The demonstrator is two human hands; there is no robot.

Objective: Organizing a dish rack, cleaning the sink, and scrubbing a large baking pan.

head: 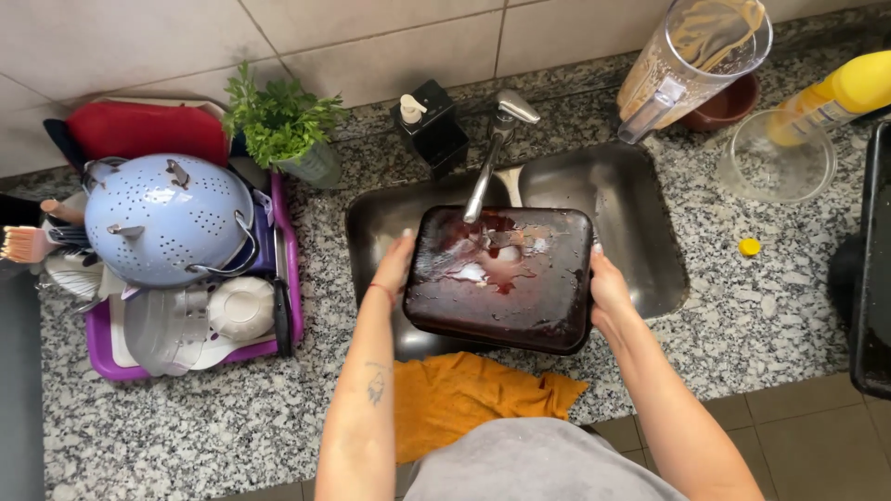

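A dark rectangular baking pan (520,297) with reddish residue and water inside is held level over the steel sink (640,232), right under the faucet (497,139). My left hand (396,264) grips the pan's left edge. My right hand (608,288) grips its right edge. Water pools pale in the pan's middle.
A purple dish rack (288,269) at left holds a blue colander (167,218) and white dishes. A herb plant (283,125), black soap dispenser (432,125), blender jug (696,56), glass bowl (778,158) and yellow bottle (840,93) stand on the granite counter. An orange cloth (464,394) lies at the front edge.
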